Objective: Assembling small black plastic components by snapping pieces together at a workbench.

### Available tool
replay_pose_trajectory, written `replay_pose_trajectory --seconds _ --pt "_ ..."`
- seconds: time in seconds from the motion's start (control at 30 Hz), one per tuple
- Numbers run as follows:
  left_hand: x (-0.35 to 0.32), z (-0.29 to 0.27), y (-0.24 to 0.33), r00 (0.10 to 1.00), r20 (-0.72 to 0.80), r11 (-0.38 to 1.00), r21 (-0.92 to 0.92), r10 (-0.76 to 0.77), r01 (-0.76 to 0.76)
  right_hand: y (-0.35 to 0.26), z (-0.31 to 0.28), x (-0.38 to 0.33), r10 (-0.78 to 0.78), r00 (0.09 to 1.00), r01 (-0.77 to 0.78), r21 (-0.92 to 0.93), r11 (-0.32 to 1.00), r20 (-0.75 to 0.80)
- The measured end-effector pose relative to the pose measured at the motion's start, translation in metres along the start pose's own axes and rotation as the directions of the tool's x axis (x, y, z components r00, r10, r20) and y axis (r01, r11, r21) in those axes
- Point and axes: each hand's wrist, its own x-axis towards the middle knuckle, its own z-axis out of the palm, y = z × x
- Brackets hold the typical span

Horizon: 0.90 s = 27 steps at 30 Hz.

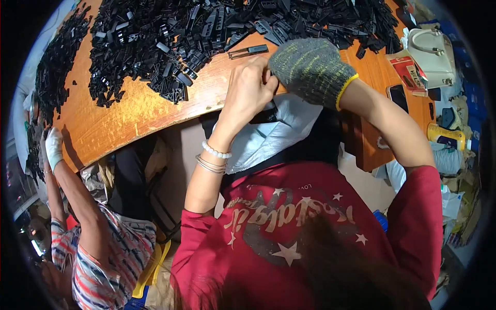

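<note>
My bare left hand (249,85) is curled closed at the table's near edge, with a white beaded bracelet and thin bangles on its wrist. Against its fingertips presses my right hand (314,71), in a grey-green knitted glove with a yellow cuff. Its fingers bend inward toward the left hand. Whatever the two hands pinch between them is hidden. Just beyond the left knuckles lies a black plastic clip-like part (249,51) with thin prongs. Below my hands a white plastic sack (261,142) hangs across my lap, with something dark at its mouth.
A big heap of black plastic parts (155,41) covers the far side of the wooden table (124,121). Another heap (54,67) lies at left, near a co-worker's gloved hand (53,147). On the right are a phone (397,98), a red packet (409,72) and a pale handbag (433,54).
</note>
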Motion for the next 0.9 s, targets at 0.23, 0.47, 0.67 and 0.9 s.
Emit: replay_pose_trajectory --seconds 0.23,0.47,0.67,0.9 --pt "-0.019 -0.004 0.001 0.976 -0.174 0.986 0.12 0.132 -0.112 -0.002 0.021 -0.052 0.142 0.99 -0.141 0.129 0.982 0.0" --pt "-0.042 -0.015 0.015 0.99 -0.102 0.981 0.175 0.099 -0.08 -0.029 0.033 -0.079 0.363 0.914 -0.204 0.571 0.795 -0.18" --pt "-0.052 -0.028 0.016 0.957 0.087 0.609 -0.754 -0.276 0.244 -0.032 0.025 -0.083 0.556 0.826 -0.247 0.946 0.212 0.091" --pt "-0.053 -0.015 0.009 0.902 0.353 0.249 -0.877 -0.249 0.412 -0.041 0.035 -0.087 0.524 0.844 -0.203 0.972 0.118 0.113"
